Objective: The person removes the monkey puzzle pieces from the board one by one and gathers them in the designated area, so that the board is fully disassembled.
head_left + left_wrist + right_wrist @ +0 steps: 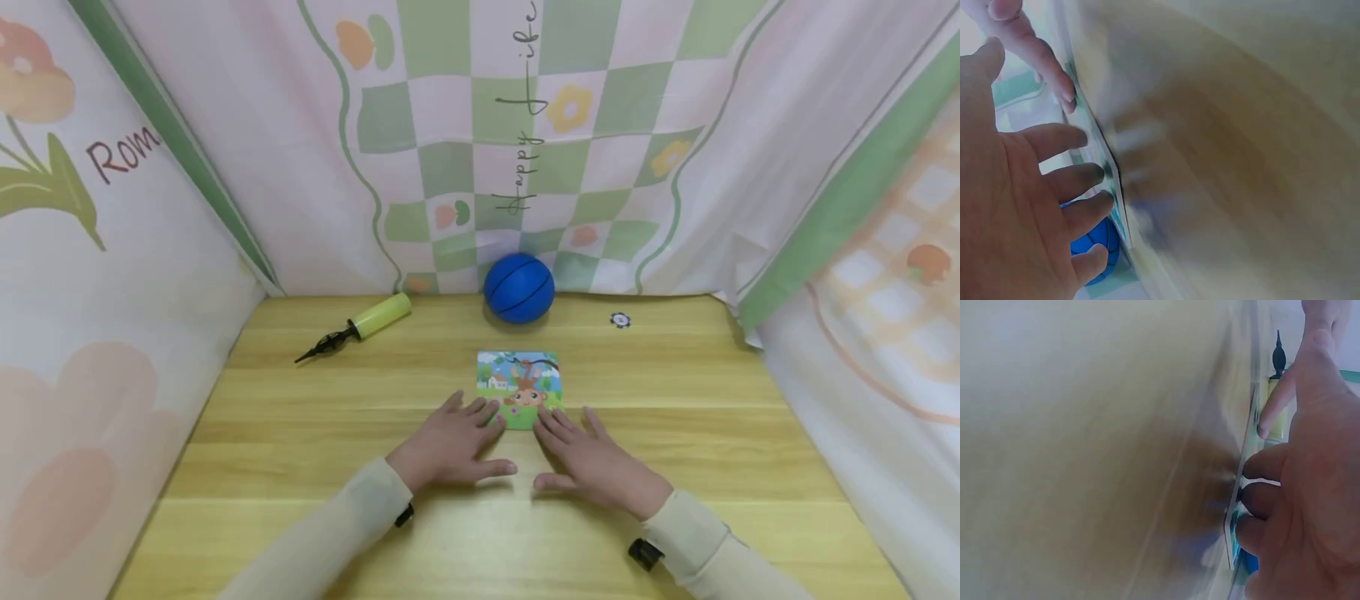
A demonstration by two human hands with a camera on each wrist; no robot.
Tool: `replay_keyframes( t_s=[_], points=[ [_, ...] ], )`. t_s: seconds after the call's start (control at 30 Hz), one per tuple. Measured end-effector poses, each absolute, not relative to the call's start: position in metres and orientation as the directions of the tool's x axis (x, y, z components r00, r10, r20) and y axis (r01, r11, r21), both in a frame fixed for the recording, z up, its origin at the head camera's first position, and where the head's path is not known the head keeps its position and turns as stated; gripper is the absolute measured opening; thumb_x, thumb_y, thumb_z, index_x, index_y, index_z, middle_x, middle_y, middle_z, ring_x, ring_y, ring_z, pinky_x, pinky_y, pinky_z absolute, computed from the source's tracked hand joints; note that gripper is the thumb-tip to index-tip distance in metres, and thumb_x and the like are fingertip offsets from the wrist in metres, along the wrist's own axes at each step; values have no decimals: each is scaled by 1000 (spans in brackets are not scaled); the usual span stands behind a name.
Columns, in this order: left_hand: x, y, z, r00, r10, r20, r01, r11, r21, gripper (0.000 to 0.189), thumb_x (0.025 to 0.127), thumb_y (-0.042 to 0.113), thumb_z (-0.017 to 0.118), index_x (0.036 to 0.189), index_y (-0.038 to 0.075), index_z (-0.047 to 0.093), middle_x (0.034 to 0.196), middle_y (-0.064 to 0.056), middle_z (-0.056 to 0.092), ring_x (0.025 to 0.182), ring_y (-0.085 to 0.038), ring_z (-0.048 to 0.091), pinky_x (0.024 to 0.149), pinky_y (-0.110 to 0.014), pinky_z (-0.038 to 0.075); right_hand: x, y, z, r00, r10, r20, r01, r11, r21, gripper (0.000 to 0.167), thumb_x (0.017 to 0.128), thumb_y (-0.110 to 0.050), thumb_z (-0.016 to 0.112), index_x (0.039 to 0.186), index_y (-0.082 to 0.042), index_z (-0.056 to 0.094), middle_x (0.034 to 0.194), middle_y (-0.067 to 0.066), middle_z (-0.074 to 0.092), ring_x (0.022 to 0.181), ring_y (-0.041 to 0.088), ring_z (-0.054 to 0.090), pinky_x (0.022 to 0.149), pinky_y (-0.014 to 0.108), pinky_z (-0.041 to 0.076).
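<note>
A thin, square picture board (518, 375) lies flat on the wooden table, printed with a cartoon monkey hanging from a branch. My left hand (453, 440) rests its fingertips on the board's near left corner, fingers spread. At the near right corner, the fingertips of my right hand (600, 462) touch the board in the same way. Neither hand curls round anything, and both thumbs point inward, apart from each other. From the left wrist view, the board's edge (1112, 165) shows as a thin slab beneath the fingers. The right wrist view shows that edge (1238, 487) too.
Behind the board, a blue ball (519, 288) with black lines sits near the curtain. A yellow-green hand pump (381, 317) with a black nozzle lies at the back left. A small black-and-white disc (620, 320) is at the back right. Patterned curtains (525, 167) enclose the table (300, 442).
</note>
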State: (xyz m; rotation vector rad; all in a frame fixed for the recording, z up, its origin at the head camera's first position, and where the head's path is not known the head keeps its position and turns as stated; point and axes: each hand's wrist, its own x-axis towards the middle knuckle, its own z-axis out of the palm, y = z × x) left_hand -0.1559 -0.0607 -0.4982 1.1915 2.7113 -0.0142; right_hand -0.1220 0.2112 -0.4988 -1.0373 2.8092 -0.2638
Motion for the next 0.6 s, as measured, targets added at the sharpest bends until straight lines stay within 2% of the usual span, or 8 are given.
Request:
replay_keyframes(
  t_s=[0.2, 0.33, 0.6],
  points=[
    [-144, -63, -502, -669, 723, -170, 727, 685, 48, 98, 90, 84, 5, 160, 21, 34, 166, -7, 19, 151, -30, 21, 119, -58, 13, -113, 212, -502, -746, -665, -41, -649, 739, -182, 88, 96, -65, 53, 154, 1, 39, 161, 21, 28, 145, 42, 29, 113, 71, 11],
    [-123, -67, -507, -667, 730, -149, 732, 679, 56, 96, 91, 83, 6, 159, 21, 34, 166, -8, 19, 150, -31, 21, 118, -59, 14, -93, 212, -506, -734, -679, -25, -668, 728, -152, 93, 93, -70, 50, 154, -1, 39, 162, 20, 27, 146, 41, 29, 113, 71, 13],
    [-85, -78, -510, -666, 740, -94, 736, 672, 75, 92, 94, 81, 11, 159, 21, 37, 167, -8, 20, 150, -30, 22, 117, -60, 19, -57, 209, -505, -723, -690, -34, -676, 717, -172, 99, 90, -76, 47, 156, -3, 37, 163, 18, 25, 148, 38, 26, 112, 71, 13]
  ],
)
